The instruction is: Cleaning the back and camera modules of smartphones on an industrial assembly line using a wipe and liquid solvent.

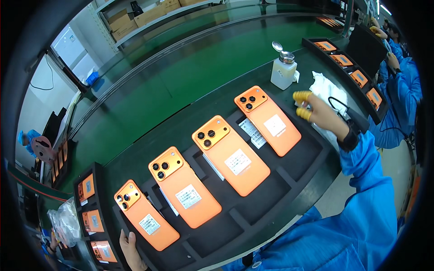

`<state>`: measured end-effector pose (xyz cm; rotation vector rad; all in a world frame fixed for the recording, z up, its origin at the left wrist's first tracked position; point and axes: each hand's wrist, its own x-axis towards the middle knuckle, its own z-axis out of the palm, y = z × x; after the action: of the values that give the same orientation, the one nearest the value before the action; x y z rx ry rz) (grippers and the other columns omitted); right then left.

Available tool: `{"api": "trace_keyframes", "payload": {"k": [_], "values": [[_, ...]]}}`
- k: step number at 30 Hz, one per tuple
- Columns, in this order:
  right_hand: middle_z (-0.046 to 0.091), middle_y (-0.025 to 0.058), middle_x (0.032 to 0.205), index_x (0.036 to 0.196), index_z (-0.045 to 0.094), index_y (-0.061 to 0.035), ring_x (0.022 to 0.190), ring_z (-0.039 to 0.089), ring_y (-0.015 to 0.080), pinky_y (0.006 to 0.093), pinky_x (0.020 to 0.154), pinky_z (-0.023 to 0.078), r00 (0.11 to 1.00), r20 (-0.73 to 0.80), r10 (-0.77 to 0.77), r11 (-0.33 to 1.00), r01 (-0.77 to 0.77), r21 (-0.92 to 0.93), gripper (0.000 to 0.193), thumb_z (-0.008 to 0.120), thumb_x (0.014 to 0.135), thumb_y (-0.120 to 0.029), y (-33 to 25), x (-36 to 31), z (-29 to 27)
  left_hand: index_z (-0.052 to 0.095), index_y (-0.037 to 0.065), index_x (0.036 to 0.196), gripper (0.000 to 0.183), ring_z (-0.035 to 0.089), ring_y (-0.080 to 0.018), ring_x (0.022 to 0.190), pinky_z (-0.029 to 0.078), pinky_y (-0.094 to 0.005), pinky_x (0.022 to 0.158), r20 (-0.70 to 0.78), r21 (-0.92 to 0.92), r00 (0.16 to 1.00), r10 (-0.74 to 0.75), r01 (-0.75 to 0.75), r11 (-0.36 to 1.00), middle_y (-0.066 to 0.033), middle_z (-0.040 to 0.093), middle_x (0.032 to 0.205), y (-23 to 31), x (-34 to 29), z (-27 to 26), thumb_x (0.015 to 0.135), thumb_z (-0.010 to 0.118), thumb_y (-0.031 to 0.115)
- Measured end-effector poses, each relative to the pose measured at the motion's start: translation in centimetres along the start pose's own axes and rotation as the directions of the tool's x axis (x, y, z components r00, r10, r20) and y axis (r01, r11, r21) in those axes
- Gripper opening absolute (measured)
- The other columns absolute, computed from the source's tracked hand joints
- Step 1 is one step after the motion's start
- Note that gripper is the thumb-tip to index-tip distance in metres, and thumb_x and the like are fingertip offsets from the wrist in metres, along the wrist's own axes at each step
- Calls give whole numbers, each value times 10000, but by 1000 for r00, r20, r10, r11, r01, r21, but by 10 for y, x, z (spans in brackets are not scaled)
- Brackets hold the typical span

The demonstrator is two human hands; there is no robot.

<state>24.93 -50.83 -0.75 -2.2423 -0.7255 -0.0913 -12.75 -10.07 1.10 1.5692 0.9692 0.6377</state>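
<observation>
Phones [230, 156], four orange, flat in black foam tray [289, 176]; stiff, slick, scratch-prone, best gripped by edges. Left hand [129, 250] rests on tray's near corner, fingers loose; right hand [323, 113], yellow-cotted fingertips [302, 96] pinched near white cloth [327, 88].

orange phones [230, 155], black tray [253, 212], green belt [190, 67]
</observation>
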Motion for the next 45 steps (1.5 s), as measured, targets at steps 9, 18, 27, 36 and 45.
{"api": "trace_keyframes", "payload": {"k": [9,18,27,36,45], "values": [[483,170,1029,1052,539,21,963,470,283,333,849,383,995,96,39,999,-40,9,402,661,745,-207,-11,-23,2,369,-55,1247,488,450,-214,1064,361,-291,906,6,131,999,53,-54,990,-148,458,1186,12,-17,14,857,514,201],[498,145,1066,1043,552,14,964,499,270,340,827,409,994,16,110,991,-111,81,386,672,713,-146,-20,-25,2,304,21,1312,573,431,-257,1117,350,-329,943,121,-191,992,-33,56,980,-133,419,1247,8,-18,8,809,544,154],[493,130,1147,1137,434,1,927,548,240,315,768,445,981,87,176,938,-194,289,483,653,729,-136,-10,-34,4,308,7,1294,564,460,-242,1080,375,-326,920,151,-272,988,33,10,962,-142,447,1201,12,-19,14,802,536,164],[431,131,1212,1230,365,-20,961,526,187,293,832,408,971,178,158,823,-229,519,554,620,744,-98,-11,-30,-1,312,-8,1275,556,489,-227,1042,400,-322,897,178,-336,978,105,-40,941,-151,475,1155,13,-25,13,796,528,173],[502,165,1158,1302,309,-42,1019,515,188,286,903,384,975,179,129,734,-215,645,654,644,754,-166,-23,-28,-5,297,-35,1267,615,524,-273,1004,433,-353,875,50,-417,988,147,-113,902,-196,486,1126,17,-33,25,738,547,156]]}}
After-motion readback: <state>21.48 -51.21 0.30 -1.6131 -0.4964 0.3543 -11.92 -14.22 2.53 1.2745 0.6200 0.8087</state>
